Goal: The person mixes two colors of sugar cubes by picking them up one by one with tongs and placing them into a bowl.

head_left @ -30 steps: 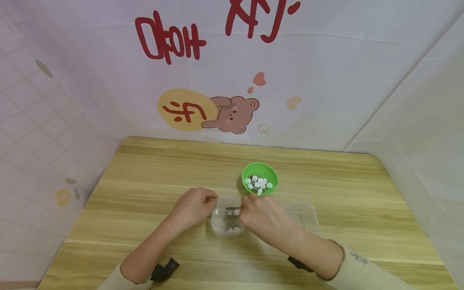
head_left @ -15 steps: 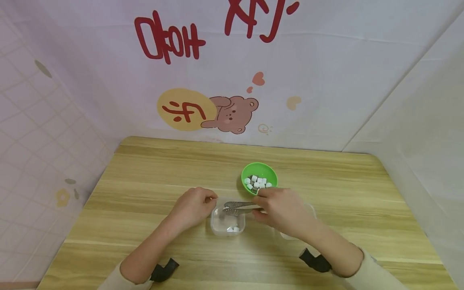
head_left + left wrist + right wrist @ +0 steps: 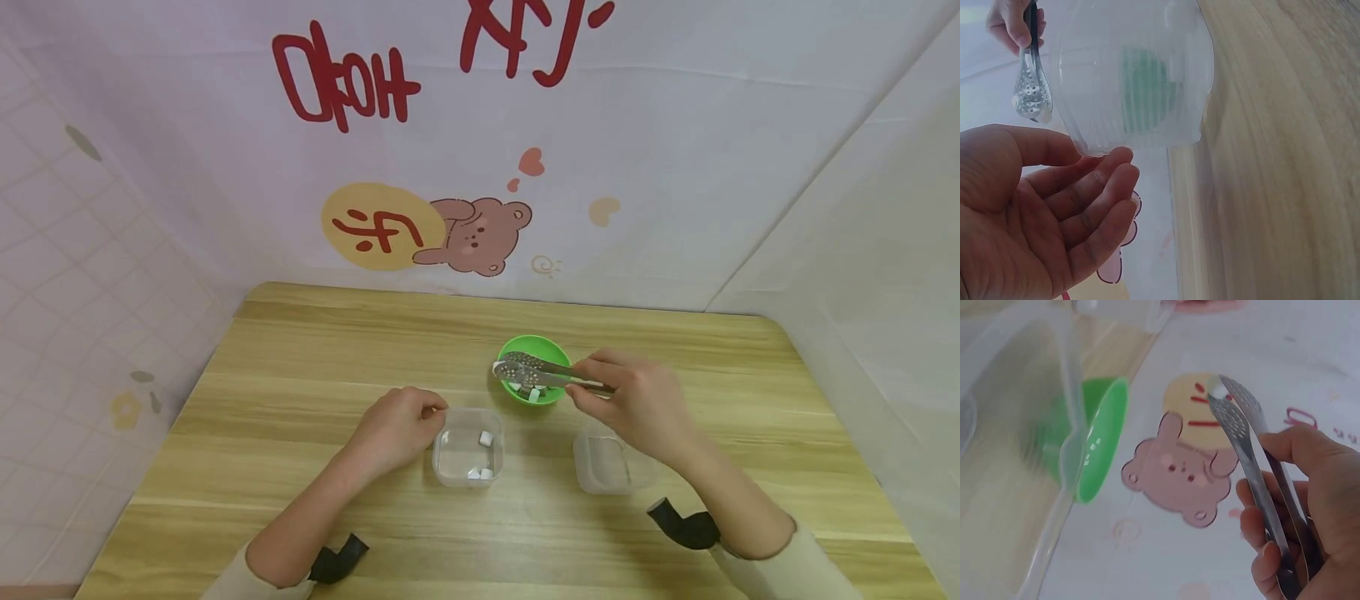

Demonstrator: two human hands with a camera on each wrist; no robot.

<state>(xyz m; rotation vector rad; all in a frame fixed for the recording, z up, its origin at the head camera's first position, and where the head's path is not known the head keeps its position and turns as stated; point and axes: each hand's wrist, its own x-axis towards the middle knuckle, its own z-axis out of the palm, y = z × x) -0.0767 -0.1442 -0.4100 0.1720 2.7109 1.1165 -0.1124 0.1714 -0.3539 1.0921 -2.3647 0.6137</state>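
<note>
My right hand (image 3: 637,404) grips metal tongs (image 3: 555,372) with perforated tips. They reach left over the green bowl (image 3: 534,346), which has small white cubes (image 3: 534,394) in it. A white cube (image 3: 1217,386) sits between the tongs' tips in the right wrist view; the tips hide part of the bowl. My left hand (image 3: 401,425) pinches the back left corner of a clear plastic container (image 3: 467,482), where a few white cubes (image 3: 486,438) lie. In the left wrist view, thumb and fingertips of my left hand (image 3: 1063,206) meet at that container's rim.
A second clear plastic container (image 3: 592,479) stands on the wooden table (image 3: 337,333), right of the first and just under the right hand. A white printed wall sheet (image 3: 637,167) rises behind the table's back edge.
The right hand and tongs have moved up and right, from inside the left container to over the green bowl, with a white cube at the tips. The left hand has stayed put.
</note>
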